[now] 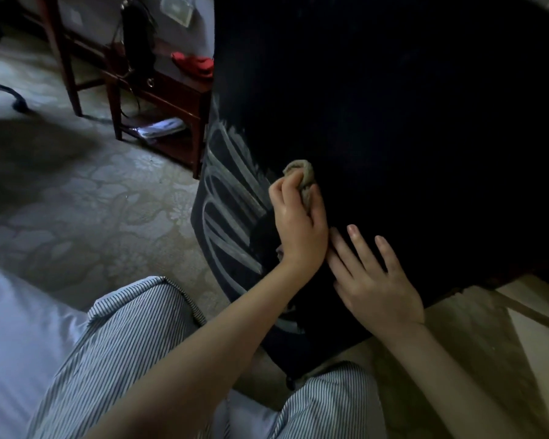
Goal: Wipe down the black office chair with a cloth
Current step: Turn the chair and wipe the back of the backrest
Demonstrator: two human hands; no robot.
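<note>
The black office chair [393, 122] fills the right and upper middle of the head view, its dark back turned towards me. Pale streaks in looping arcs mark its left edge. My left hand [300, 223] grips a bunched beige cloth [301, 174] and holds it against the chair back beside those streaks. Just to the right of it and lower, my right hand [374, 277] lies flat on the chair back with straight, spread fingers. Much of the chair's surface is too dark to make out.
A dark red wooden side table [171, 96] stands at the upper left, with a red cloth item [194, 63] on top and papers [159, 128] on its lower shelf. Patterned carpet [92, 191] covers the floor. My striped trouser legs [133, 327] and a white bed edge [13, 312] lie below.
</note>
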